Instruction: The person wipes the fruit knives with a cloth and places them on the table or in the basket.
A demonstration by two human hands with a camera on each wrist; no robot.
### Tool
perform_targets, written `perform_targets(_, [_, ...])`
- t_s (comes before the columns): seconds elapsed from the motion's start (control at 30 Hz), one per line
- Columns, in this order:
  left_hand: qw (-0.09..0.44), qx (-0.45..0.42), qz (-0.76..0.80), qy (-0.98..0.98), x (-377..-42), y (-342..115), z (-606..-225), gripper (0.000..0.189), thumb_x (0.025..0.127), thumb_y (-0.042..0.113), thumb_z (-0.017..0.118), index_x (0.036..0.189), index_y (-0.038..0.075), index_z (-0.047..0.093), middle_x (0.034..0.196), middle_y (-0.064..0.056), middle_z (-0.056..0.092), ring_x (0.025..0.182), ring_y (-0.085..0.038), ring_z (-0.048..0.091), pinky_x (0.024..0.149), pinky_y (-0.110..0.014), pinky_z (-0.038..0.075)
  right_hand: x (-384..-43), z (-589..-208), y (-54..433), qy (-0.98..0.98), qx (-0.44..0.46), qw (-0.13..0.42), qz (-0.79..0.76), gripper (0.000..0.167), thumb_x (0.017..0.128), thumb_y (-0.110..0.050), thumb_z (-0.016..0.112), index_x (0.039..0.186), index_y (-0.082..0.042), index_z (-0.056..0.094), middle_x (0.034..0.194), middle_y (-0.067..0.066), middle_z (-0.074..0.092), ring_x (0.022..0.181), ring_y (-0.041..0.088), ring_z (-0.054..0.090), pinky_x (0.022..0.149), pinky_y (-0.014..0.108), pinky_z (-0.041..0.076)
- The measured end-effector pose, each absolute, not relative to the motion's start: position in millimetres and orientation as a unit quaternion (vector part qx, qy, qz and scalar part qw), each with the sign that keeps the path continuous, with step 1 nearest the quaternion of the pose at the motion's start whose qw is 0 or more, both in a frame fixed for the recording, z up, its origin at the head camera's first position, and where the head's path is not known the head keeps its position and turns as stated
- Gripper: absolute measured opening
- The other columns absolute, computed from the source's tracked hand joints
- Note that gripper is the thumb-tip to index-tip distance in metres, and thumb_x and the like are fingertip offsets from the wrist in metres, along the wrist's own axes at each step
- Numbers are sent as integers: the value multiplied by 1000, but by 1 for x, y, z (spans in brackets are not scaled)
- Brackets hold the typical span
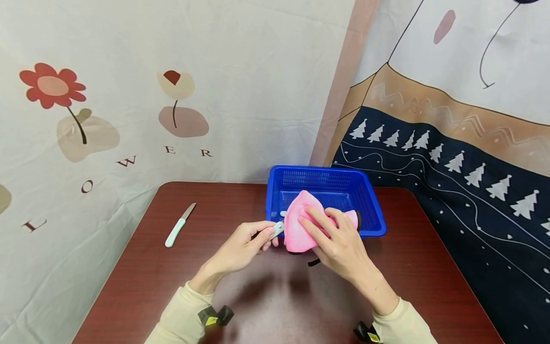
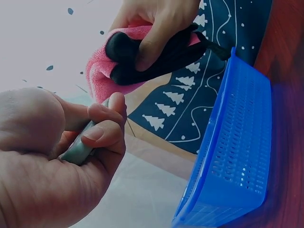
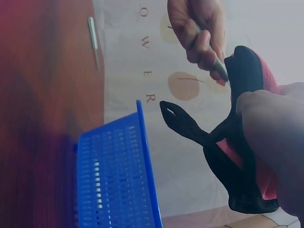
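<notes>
My left hand (image 1: 245, 246) grips the pale mint handle of a knife (image 1: 278, 229), its fingers curled round it. The handle's front end points at a pink towelling cloth with black edging (image 1: 297, 231), which hides the blade. My right hand (image 1: 341, 246) holds this cloth, bunched up, just in front of the blue basket. In the left wrist view the right thumb presses on the black edging of the cloth (image 2: 156, 66). A black loop hangs from the cloth (image 3: 183, 122) in the right wrist view.
The blue plastic basket (image 1: 378, 210) stands at the table's back edge, right of centre. A pale mint piece (image 1: 283, 213) shows inside its left part. Another knife with a pale mint handle (image 1: 175, 232) lies on the brown table (image 1: 142, 286) at the left. A printed curtain (image 1: 240, 86) hangs behind.
</notes>
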State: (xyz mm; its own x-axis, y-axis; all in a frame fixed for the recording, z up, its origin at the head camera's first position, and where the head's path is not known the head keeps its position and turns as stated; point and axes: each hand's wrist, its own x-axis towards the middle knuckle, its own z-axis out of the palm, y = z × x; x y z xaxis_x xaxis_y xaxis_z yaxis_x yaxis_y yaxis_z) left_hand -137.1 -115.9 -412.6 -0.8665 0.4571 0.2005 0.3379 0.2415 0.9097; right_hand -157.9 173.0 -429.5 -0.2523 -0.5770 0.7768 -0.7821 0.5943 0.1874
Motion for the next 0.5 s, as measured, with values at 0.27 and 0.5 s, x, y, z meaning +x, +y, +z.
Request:
perform_targets(0.27, [69,246,566,784,-137,-118,-412,32,121,14,52,102,8,77,80,-3,59,71,-4,48,59,-20,35,-164,-426,183,-797,401,434,128,40,109,-23,65,146,-12,73,149,18,72,116,43,63,91,55,59])
perform_targets(0.5, [87,235,577,777,-136,-120,-414,33,121,16,52,103,7,78,80,0,56,71,-3,45,58,-19,32,-169,-425,192,-811,368,436,132,61,87,-15,84,147,-10,73,150,21,71,114,45,60,89,58,54])
